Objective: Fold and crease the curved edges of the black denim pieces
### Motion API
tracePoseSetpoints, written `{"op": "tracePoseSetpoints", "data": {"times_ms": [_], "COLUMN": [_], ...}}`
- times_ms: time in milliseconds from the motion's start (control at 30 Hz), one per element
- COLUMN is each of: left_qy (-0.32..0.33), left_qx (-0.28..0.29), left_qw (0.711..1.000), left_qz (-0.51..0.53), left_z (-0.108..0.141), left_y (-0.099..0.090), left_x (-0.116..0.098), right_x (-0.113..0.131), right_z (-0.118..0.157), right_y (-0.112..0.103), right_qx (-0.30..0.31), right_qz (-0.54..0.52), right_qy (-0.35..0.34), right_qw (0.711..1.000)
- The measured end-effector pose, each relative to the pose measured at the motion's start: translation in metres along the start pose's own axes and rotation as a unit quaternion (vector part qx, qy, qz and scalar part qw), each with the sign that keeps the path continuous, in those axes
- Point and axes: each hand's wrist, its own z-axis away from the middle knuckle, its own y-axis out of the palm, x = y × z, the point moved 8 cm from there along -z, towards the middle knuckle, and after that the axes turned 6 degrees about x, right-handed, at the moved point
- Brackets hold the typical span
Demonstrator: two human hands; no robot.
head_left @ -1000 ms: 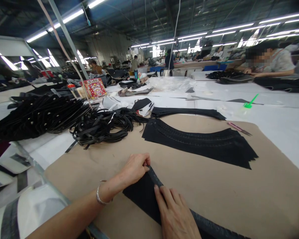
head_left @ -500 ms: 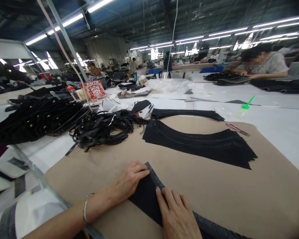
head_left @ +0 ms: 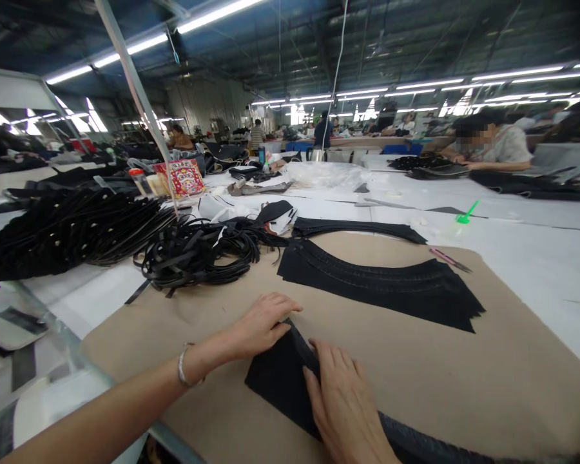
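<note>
A curved black fabric piece (head_left: 278, 381) lies in front of me, with a dark strip along its far edge. My left hand (head_left: 265, 324) reaches over its upper corner. The thumb touches the corner, while the stretched fingers extend past the edge, apart from the thumb. Across the middle of the piece rests my right hand (head_left: 347, 405), fingers long and over the far edge, thumb spread on the black face. Part of the piece is hidden under this hand, and the rest curves off to the lower right.
Beyond my hands lie a stack of curved black pieces (head_left: 377, 283) and a narrower stack (head_left: 357, 229). Small pink-handled snips (head_left: 449, 259) lie right. Black straps (head_left: 198, 254) are heaped left on brown board (head_left: 502, 361). A green-topped bottle (head_left: 464, 218) stands farther back. A co-worker (head_left: 493, 142) bends over the table.
My left hand has lifted its fingers and shifted them past the corner, opening away from the thumb. My right fingers have moved toward the far edge. The view has turned slightly.
</note>
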Motion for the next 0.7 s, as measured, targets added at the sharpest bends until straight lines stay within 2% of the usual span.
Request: {"op": "tracePoseSetpoints", "data": {"times_ms": [133, 333, 500, 700], "left_qy": [0.031, 0.056, 0.073, 0.11], "left_qx": [0.115, 0.193, 0.202, 0.166], "left_qw": [0.993, 0.979, 0.976, 0.979], "left_qz": [-0.025, -0.04, -0.045, -0.032], "left_z": [-0.016, -0.032, -0.036, -0.027], "left_y": [0.008, 0.016, 0.017, 0.015], "left_x": [-0.004, -0.002, 0.0, 0.001], "right_x": [0.001, 0.0, -0.003, 0.001], "right_z": [-0.02, -0.038, -0.041, -0.035], "right_y": [0.0, 0.003, 0.007, 0.008], "right_qx": [0.063, 0.104, 0.104, 0.097], "right_qz": [-0.011, -0.047, -0.057, -0.079], "right_qy": [0.081, 0.114, 0.115, 0.095], "right_qw": [0.995, 0.987, 0.986, 0.988]}}
